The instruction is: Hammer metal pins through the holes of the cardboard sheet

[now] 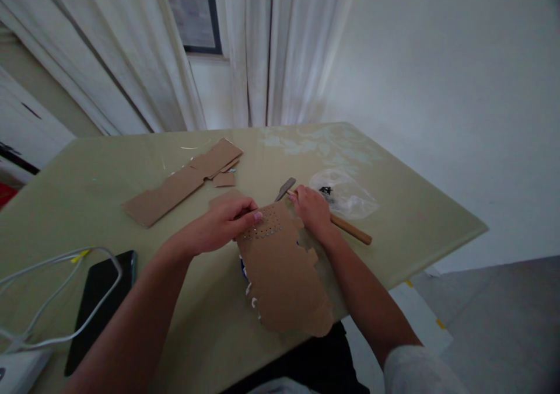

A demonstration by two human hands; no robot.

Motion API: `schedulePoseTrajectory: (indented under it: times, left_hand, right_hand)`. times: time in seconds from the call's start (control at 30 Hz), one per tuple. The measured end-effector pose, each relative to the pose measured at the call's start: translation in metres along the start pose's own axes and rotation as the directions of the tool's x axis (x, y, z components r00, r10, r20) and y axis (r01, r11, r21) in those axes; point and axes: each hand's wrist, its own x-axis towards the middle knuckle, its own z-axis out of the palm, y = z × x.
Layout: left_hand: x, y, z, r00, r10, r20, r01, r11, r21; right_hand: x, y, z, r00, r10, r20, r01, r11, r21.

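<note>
Where curtains (280, 49) hang, pale table (415, 207); right grip (311, 209) around hammer (345, 226), left (223, 225) flat on cardboard (284, 271).

Matt brown cardboard sheet (284, 271); hammer (326, 210) with wooden handle, dull metal head; glossy smooth bench (415, 207); crinkled clear plastic bag (345, 195).

No lettering, brand, number or sign can be read anywhere in the head view. The brown cardboard sheet (284, 271) under the hands carries only rows of small punched dots (a pattern, not characters), and the dark phone (102, 300) lying on the table shows a blank screen. The framed dark panel (192, 9) between the curtains is too blurred to tell whether it bears any writing.
</note>
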Motion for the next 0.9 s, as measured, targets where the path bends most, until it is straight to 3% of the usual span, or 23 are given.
schedulePoseTrajectory:
  times: [0.4, 0.63, 0.9]
  left_hand:
    - [-0.009, 0.011, -0.007, 0.993, 0.019, -0.119, -0.034, 0.991, -0.127]
    - [-0.014, 0.032, -0.010, 0.968, 0.092, -0.235, -0.086, 0.996, 0.035]
    - [-0.017, 0.035, -0.008, 0.925, 0.141, -0.352, -0.098, 0.986, 0.137]
  right_hand:
    - [0.005, 0.003, 0.010, 1.000, -0.006, 0.029, 0.006, 1.000, 0.005]
    - [0.008, 0.005, 0.019, 0.998, -0.055, 0.029, 0.054, 0.998, 0.017]
    - [0.007, 0.008, 0.017, 0.997, -0.071, -0.020, 0.073, 0.993, 0.088]
